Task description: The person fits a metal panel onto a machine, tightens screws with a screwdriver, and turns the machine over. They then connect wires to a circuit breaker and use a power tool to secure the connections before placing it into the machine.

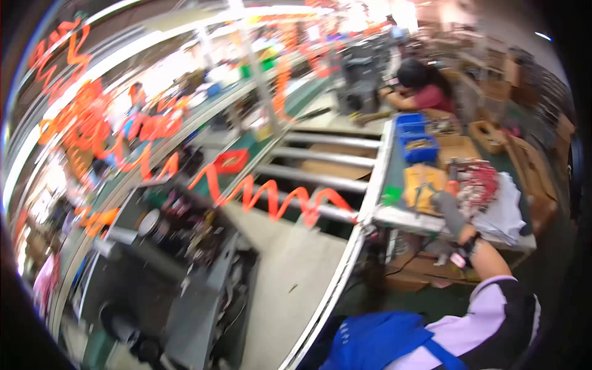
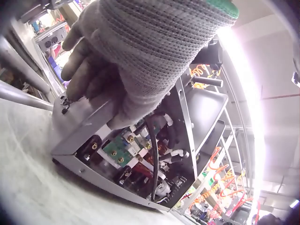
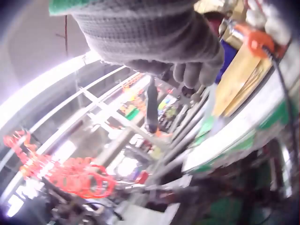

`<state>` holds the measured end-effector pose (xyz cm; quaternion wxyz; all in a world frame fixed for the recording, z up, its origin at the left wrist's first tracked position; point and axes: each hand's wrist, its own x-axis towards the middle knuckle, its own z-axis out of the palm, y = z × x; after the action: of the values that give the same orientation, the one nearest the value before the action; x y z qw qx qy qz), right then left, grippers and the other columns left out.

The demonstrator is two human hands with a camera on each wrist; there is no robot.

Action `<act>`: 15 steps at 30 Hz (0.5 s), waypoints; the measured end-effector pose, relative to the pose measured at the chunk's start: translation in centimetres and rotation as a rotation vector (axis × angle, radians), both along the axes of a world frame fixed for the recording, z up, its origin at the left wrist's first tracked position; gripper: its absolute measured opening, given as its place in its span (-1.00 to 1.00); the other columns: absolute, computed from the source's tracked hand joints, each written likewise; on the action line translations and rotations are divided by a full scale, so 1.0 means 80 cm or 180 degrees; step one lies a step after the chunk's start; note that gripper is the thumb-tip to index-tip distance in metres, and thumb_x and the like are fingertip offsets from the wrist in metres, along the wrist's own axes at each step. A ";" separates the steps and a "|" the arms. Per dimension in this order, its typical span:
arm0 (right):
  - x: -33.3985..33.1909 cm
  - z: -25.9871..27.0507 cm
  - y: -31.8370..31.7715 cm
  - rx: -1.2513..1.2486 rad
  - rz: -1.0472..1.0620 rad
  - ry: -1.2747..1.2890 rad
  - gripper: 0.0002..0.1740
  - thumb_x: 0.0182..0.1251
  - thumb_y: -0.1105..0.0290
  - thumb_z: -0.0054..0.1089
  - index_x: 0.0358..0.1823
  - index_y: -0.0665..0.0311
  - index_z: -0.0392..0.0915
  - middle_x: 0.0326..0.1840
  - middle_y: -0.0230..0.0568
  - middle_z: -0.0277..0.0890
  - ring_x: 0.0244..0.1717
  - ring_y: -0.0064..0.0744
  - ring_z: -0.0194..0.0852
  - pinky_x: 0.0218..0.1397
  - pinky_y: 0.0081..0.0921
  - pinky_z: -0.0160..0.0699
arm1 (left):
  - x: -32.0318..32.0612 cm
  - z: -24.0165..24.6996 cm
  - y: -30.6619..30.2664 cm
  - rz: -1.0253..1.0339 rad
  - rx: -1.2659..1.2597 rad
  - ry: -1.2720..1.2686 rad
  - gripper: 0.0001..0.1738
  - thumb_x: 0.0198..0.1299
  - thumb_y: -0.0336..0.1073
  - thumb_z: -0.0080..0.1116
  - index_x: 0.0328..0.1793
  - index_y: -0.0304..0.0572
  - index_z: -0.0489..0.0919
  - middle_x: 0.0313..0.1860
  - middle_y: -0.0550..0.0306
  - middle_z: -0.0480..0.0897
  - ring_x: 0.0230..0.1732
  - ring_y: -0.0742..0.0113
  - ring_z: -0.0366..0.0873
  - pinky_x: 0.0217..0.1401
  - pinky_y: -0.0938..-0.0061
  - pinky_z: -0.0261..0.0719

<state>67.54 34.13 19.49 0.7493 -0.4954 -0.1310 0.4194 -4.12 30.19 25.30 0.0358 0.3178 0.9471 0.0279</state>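
My left hand (image 2: 136, 56), in a grey knit glove, grips the upper edge of a grey metal machine housing (image 2: 84, 124). Its fingers lie over the end panel, the thumb along the inner side. Inside the open housing sit a green circuit board (image 2: 123, 147) and a black cable (image 2: 154, 159). In the head view the housing (image 1: 197, 320) lies on the pale work surface. My right hand (image 1: 451, 213), gloved too, reaches to a yellow bin (image 1: 425, 185) on the side bench. From its curled fingers (image 3: 192, 72) a dark slim tool with a handle (image 3: 152, 105) points down; its kind is blurred.
Blue bins (image 1: 416, 139) with small parts stand behind the yellow bin. Red-and-white cloth (image 1: 475, 188) and an orange-handled tool (image 3: 258, 43) lie close by. Metal rollers (image 1: 320, 179) cross the line's middle, under an orange coiled hose (image 1: 271, 200). Another person (image 1: 425, 89) works farther back.
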 end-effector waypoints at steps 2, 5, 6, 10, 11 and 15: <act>-0.077 0.050 -0.005 0.1044 0.0823 0.0316 -0.49 0.38 0.22 0.06 0.26 0.36 0.37 0.16 0.06 0.48 0.13 -0.04 0.46 0.17 -0.05 0.43 | 0.000 -0.085 0.040 -0.1041 0.2293 0.0621 -0.39 -0.25 0.01 0.53 -0.11 -0.27 0.72 -0.29 -0.08 0.77 -0.25 -0.09 0.74 -0.17 0.11 0.67; -0.226 0.135 0.006 0.1633 0.2045 0.0848 -0.28 0.33 0.26 0.09 0.51 0.36 0.26 0.47 0.12 0.38 0.48 0.09 0.34 0.53 0.06 0.36 | 0.013 -0.065 0.038 -0.0689 0.1961 0.0089 -0.44 -0.24 0.09 0.59 -0.20 -0.14 0.75 -0.44 0.02 0.73 -0.36 -0.05 0.70 -0.18 0.15 0.64; -0.234 0.125 0.021 0.1778 0.2657 0.0894 -0.18 0.25 0.28 0.12 0.56 0.37 0.18 0.57 0.16 0.24 0.57 0.21 0.20 0.61 0.15 0.18 | 0.019 -0.057 0.036 -0.0595 0.1706 0.0032 -0.41 -0.23 0.11 0.59 -0.15 -0.12 0.75 -0.41 0.03 0.73 -0.34 -0.05 0.69 -0.10 0.16 0.64; -0.366 0.099 0.060 0.1960 0.4666 0.1856 -0.07 0.08 0.25 0.14 0.56 0.39 0.19 0.57 0.17 0.22 0.51 0.23 0.25 0.58 0.26 0.14 | 0.032 -0.064 0.016 -0.0769 0.1603 0.0715 -0.14 -0.14 0.14 0.56 0.24 -0.22 0.59 0.08 -0.16 0.65 0.13 -0.14 0.57 0.31 0.03 0.45; -0.399 0.087 0.063 0.1698 0.5104 0.2362 -0.06 0.05 0.26 0.14 0.55 0.41 0.19 0.57 0.15 0.22 0.50 0.22 0.26 0.57 0.23 0.17 | 0.039 -0.070 0.006 -0.0856 0.1851 0.0739 -0.12 -0.11 0.13 0.53 0.29 -0.25 0.53 0.14 -0.19 0.59 0.20 -0.19 0.51 0.34 -0.01 0.40; -0.491 0.052 0.051 0.0204 0.5897 0.2502 -0.09 0.15 0.25 0.17 0.56 0.46 0.17 0.57 -0.02 0.24 0.47 -0.20 0.33 0.48 -0.13 0.37 | 0.085 -0.112 -0.058 -0.1095 0.2324 0.0870 -0.21 0.06 0.03 0.40 0.33 -0.31 0.45 0.26 -0.22 0.50 0.36 -0.25 0.39 0.43 -0.12 0.30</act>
<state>28.29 38.22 23.67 0.1310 -0.0044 -0.2193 0.9668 2.68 25.51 16.34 -0.2008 0.4637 0.8042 0.3127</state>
